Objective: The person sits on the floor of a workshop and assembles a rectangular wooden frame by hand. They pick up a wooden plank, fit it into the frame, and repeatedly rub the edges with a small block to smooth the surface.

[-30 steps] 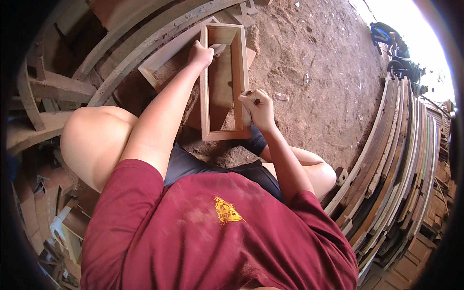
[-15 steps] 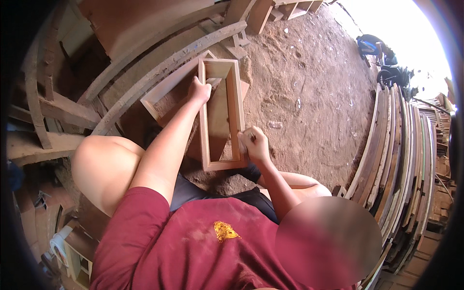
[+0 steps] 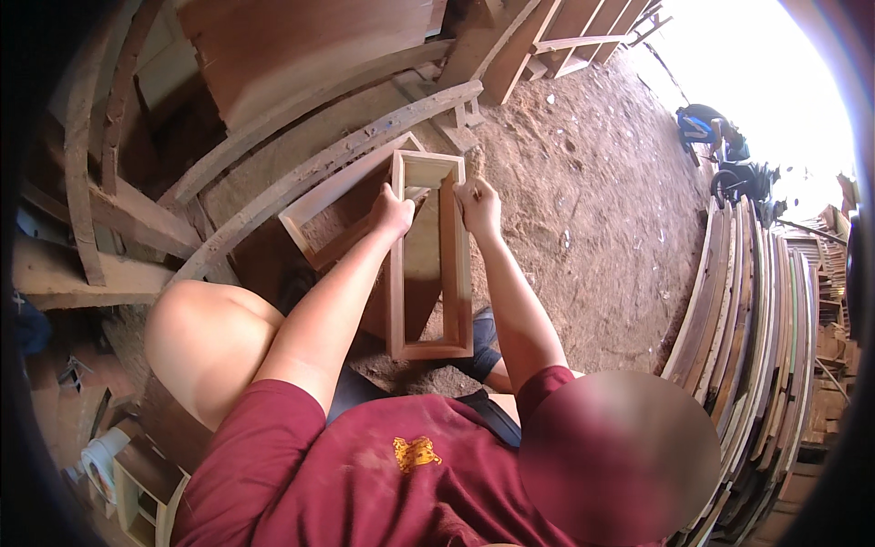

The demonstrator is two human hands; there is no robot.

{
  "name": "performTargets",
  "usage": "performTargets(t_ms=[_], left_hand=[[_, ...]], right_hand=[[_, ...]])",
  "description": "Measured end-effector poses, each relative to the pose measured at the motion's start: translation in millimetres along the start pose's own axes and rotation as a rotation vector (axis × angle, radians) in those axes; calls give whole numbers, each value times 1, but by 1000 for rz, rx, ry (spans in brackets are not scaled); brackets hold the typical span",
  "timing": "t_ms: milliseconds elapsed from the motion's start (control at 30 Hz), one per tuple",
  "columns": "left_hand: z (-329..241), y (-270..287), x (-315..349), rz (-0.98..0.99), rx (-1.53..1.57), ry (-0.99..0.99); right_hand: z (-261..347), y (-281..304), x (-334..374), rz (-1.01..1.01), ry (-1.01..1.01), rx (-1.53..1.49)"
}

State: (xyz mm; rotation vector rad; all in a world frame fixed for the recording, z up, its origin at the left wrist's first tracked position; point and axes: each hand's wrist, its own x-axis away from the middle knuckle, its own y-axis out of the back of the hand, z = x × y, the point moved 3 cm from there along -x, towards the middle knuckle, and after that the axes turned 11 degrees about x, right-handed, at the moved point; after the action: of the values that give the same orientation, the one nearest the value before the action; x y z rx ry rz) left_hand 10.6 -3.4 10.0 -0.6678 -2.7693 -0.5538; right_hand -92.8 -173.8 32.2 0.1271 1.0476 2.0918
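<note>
A light-wood rectangular box frame (image 3: 397,310) stands upright before me, its long sides running away from my body. My left hand (image 3: 392,215) is wrapped round its left side, toward the far end, with the thumb over the edge. Against the outer face of the right side, near the far corner, rests my right hand (image 3: 479,208) with its fingers curled closed. Whatever it may be pressing to the wood is hidden by the fingers. Another wooden frame (image 3: 354,175) lies slanted behind the first, partly covered by it and my left arm.
Long curved wooden beams (image 3: 342,141) cross the far left. A stack of long boards (image 3: 720,319) lies at the right. Behind it stands a motorcycle (image 3: 743,178). Shelf-like wooden cases (image 3: 576,36) stand at the back. Bare dirt ground (image 3: 583,182) stretches beyond my hands.
My right hand has slid along the frame's right side from its near part to the far end. My left hand keeps its hold. The whole view has shifted slightly.
</note>
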Motion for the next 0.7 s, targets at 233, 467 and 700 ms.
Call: performTargets(t_ms=[233,467,700], left_hand=[[3,-4,-3,-30,-38,-28],[3,0,2,-32,-10,-13],[2,-8,1,-92,-10,-90]], right_hand=[[-26,-38,-73,-54,-108,-37],[-17,-32,-58,-45,-111,5],[-34,-3,26,12,-305,-266]])
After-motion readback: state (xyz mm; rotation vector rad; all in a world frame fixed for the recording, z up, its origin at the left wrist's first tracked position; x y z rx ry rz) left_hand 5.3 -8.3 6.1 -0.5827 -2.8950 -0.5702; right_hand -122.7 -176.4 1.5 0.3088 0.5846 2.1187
